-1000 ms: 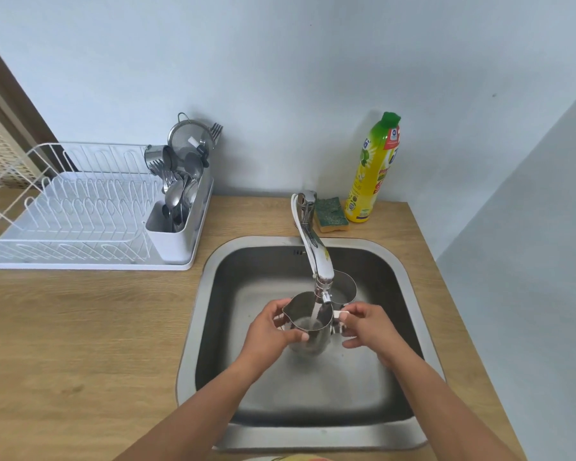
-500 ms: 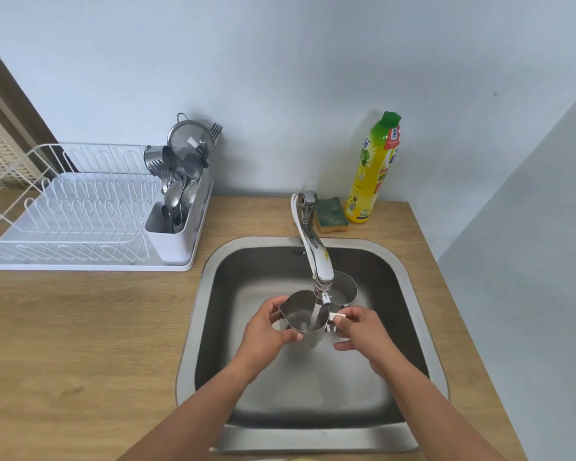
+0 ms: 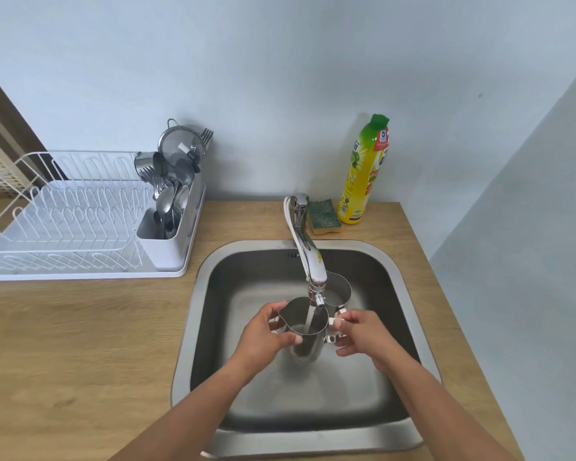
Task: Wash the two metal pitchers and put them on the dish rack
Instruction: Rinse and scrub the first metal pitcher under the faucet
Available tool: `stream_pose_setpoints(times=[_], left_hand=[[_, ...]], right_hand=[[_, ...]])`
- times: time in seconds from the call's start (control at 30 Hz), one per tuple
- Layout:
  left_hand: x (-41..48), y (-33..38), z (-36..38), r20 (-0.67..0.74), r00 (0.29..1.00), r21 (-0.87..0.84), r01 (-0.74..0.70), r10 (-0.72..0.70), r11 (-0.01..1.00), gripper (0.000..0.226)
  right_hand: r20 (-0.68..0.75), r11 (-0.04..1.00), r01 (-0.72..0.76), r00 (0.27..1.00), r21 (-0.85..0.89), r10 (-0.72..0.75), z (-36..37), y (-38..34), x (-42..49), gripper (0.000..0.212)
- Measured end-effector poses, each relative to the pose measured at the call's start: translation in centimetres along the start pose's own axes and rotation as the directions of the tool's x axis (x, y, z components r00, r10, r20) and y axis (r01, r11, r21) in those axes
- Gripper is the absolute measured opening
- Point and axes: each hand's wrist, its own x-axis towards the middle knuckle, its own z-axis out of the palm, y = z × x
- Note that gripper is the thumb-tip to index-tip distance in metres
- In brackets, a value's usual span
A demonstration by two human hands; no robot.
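I hold a metal pitcher (image 3: 300,319) upright over the steel sink (image 3: 210,331), right under the tap (image 3: 308,257). Water runs from the spout into it. My left hand (image 3: 263,337) wraps its left side, near the pouring lip. My right hand (image 3: 359,334) grips its handle on the right. A second metal pitcher (image 3: 341,289) stands in the sink just behind, partly hidden by the tap. The white dish rack (image 3: 67,227) sits on the wooden counter at the left.
The rack's cutlery holder (image 3: 167,214) is full of spoons, forks and a strainer. A green-and-yellow sponge (image 3: 323,216) and a yellow dish soap bottle (image 3: 364,171) stand behind the sink by the wall. A wall runs close along the right.
The pitcher has shifted slightly under the running water and both hands moved with it. The second pitcher has not moved.
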Motion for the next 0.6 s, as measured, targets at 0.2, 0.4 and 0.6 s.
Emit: stream_pose_setpoints(times=[0.2,0.4,0.6], left_hand=[[0.07,0.21,0.86,0.003,1.0,0.018,-0.012,0.012,1.0,0.065],[0.08,0.35,0.78,0.029,1.0,0.041,-0.008,0.007,0.999,0.064],[0.33,0.71,0.41,0.017,1.0,0.043,-0.015,0.014,0.999,0.063]], right_hand=[[-0.087,1.0,0.02,0.996,0.018,-0.018,-0.04,0.72,-0.01,0.008],[-0.076,0.999,0.012,0.997,0.032,-0.009,-0.63,0.46,-0.22,0.007],[-0.061,1.0,0.02,0.998,-0.019,-0.022,-0.14,0.11,-0.46,0.008]])
